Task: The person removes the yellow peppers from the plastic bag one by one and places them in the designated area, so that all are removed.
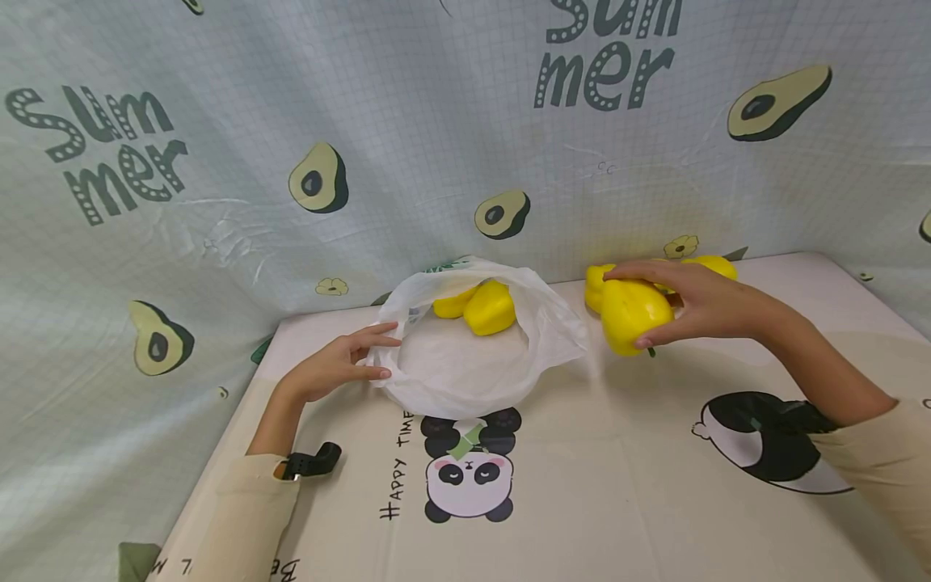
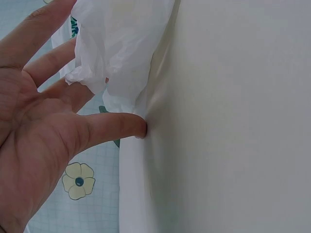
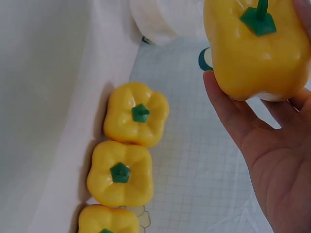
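Observation:
My right hand (image 1: 716, 301) grips a yellow bell pepper (image 1: 631, 314) above the table, to the right of a white plastic bag (image 1: 556, 339). In the right wrist view, the green stem of this bell pepper (image 3: 255, 53) shows at the top. The bag's mouth gapes, and yellow bell peppers (image 1: 490, 309) lie inside at the back. At the bag's left rim rests my left hand (image 1: 327, 368), its fingers spread and mostly straight against the plastic. The left wrist view shows its thumb stretched out beside the bag (image 2: 129, 43).
Behind my right hand, more yellow bell peppers (image 3: 120, 173) stand in a row along the back of the table (image 1: 582, 485). A hanging cloth printed with avocados (image 1: 407, 162) rises behind the table.

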{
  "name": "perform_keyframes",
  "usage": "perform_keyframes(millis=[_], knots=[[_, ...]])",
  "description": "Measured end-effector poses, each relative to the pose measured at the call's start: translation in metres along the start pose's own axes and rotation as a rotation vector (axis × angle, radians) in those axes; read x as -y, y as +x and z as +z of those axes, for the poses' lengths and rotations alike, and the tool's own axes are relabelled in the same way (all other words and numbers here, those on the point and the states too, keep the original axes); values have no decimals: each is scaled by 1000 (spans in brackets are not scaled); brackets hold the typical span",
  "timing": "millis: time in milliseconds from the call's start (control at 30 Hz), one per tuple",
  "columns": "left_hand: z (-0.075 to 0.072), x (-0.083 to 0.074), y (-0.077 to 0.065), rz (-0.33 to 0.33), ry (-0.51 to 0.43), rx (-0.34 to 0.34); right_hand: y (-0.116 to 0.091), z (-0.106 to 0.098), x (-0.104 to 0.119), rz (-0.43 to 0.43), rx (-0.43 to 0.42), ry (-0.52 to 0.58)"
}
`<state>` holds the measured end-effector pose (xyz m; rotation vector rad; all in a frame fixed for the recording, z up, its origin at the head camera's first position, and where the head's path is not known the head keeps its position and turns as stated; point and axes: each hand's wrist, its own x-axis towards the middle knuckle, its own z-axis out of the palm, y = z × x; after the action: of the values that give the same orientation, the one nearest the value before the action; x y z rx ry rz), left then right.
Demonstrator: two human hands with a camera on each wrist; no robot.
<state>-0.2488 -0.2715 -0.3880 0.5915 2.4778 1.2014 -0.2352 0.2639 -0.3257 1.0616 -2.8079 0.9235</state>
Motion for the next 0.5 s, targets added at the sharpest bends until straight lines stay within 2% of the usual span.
perform_keyframes(millis=[500], knots=[[-1, 0, 1, 3, 18, -3, -1, 6, -5, 16, -2, -19]])
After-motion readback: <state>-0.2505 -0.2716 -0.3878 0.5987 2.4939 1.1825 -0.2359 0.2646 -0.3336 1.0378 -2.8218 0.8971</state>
